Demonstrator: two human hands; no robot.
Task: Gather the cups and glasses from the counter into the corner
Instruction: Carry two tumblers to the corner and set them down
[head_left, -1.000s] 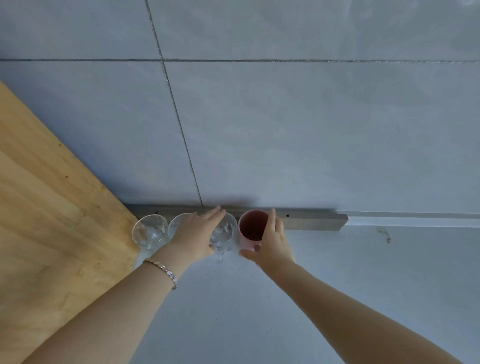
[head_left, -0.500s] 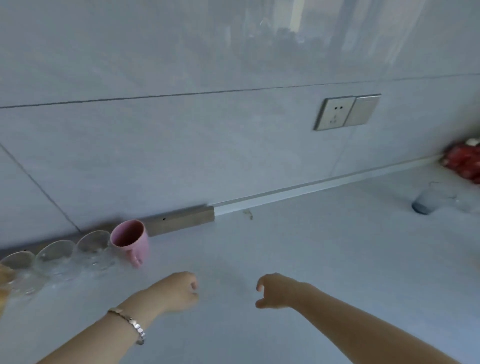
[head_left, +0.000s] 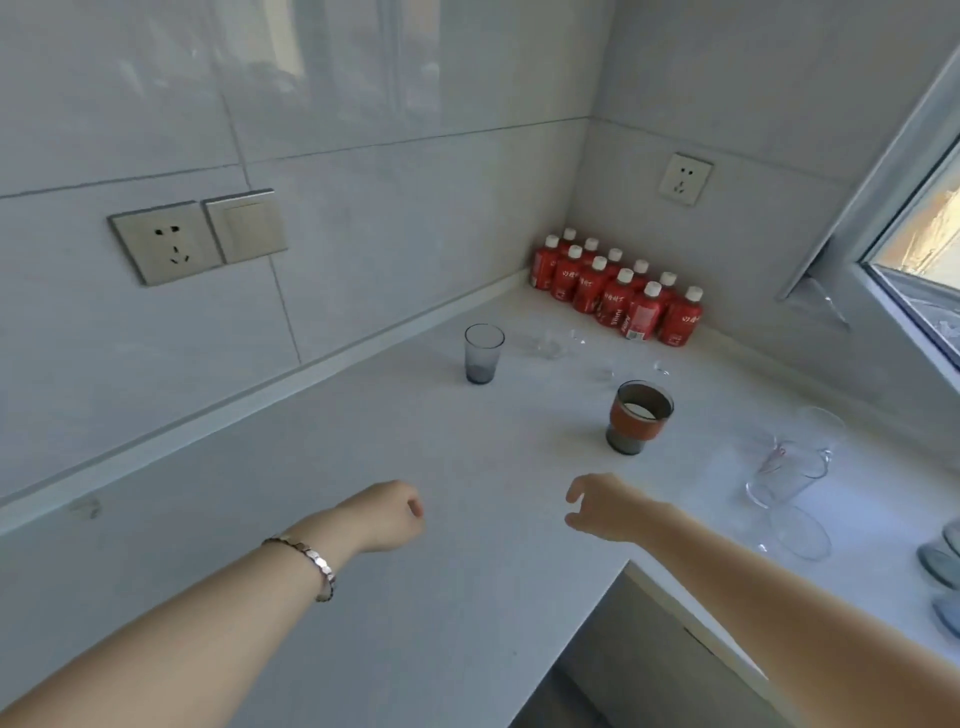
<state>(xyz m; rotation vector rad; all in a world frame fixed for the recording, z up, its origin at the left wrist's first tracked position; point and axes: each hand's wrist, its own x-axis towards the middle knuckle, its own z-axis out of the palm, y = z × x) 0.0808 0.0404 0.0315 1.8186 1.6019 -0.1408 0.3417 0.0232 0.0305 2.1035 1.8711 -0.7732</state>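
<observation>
Both hands are up over the white counter (head_left: 395, 649) and hold nothing. The left hand (head_left: 387, 514) is curled into a loose fist, with a silver bracelet (head_left: 311, 564) on its wrist. The right hand (head_left: 605, 506) has its fingers bent and a little apart, like it is ready to grab.

Just past the right hand, farther away, stands a dark glass with an orange band (head_left: 638, 418). Farther off and to the left, near the wall, is a small grey glass (head_left: 483, 353). On the right side, clear glasses (head_left: 789, 470) stand close together near the window (head_left: 924, 228), and bluish glasses (head_left: 943, 564) peek in at the right edge.

In the far corner is a pack of red bottles (head_left: 618, 293) with white caps. A wall socket (head_left: 163, 241) sits on the left wall.
</observation>
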